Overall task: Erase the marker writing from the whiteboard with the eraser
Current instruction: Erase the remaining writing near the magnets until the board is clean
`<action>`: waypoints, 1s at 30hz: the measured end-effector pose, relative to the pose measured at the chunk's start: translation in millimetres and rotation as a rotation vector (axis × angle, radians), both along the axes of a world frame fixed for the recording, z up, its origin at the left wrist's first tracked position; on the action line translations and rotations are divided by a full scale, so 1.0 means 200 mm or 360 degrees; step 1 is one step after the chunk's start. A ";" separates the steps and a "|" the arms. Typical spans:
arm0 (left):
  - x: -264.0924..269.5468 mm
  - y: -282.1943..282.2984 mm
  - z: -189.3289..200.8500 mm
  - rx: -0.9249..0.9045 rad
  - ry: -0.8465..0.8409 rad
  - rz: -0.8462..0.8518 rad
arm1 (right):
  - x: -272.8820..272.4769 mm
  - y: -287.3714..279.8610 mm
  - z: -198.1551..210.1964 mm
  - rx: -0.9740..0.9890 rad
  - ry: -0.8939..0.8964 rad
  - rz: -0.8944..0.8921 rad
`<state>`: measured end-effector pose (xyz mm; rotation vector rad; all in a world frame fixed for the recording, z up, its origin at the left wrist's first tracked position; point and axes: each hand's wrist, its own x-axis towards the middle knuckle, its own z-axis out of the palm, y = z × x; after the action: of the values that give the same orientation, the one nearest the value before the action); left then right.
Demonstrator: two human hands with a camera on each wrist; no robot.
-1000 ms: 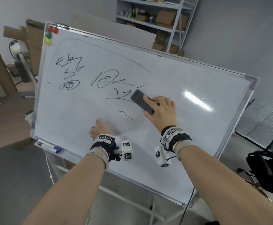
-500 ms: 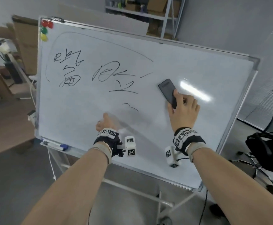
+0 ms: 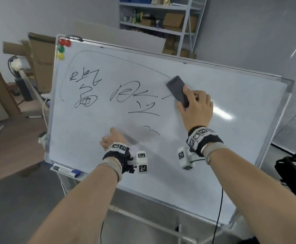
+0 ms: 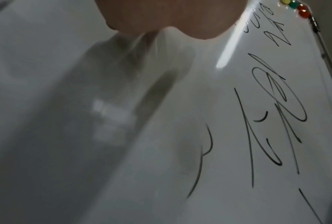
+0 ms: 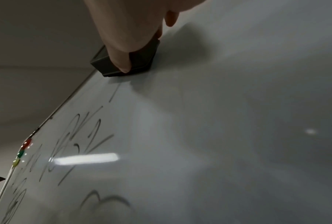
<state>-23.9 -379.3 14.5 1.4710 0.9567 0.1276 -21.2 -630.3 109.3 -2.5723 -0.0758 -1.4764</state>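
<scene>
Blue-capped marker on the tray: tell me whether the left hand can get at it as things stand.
Probably yes. The left hand rests on the whiteboard and holds nothing, and the blue-capped marker lies uncovered on the tray below and to its left, with nothing between them.

Behind me were metal shelves (image 3: pixel 161 23) stuffed with cardboard boxes (image 3: pixel 173 20), and a black bag (image 3: pixel 295 175) sat off to my right.
</scene>
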 end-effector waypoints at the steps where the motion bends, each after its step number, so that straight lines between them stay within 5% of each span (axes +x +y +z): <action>1: 0.00 0.02 -0.01 0.0033 0.0000 -0.0031 | 0.04 0.03 0.05 -0.0010 -0.0012 0.0014; 5: 0.04 0.04 0.00 0.0056 0.0034 -0.0038 | 0.10 0.19 0.04 -0.0017 0.0013 0.0209; 9: 0.05 0.00 0.02 0.0028 0.0034 0.0016 | 0.02 0.24 -0.25 -0.0501 0.0271 0.0510; 12: 0.07 -0.01 0.00 0.0092 0.0052 0.0163 | 0.04 0.20 -0.18 -0.0638 0.0228 0.0468; 17: 0.12 0.00 -0.01 -0.0008 0.0000 0.0189 | 0.14 0.08 0.07 -0.0197 0.0007 0.0192; 25: 0.13 0.00 -0.08 0.0113 -0.0066 0.0158 | -0.02 0.24 -0.49 -0.0644 0.0269 0.0660; 30: 0.14 -0.01 -0.10 0.0171 -0.0041 0.0135 | -0.03 0.19 -0.42 -0.0827 0.0320 0.0660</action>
<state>3.7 -381.2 -5.8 1.5238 1.0046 0.2630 -26.7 -591.6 26.0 -2.8212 -1.0186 -1.1466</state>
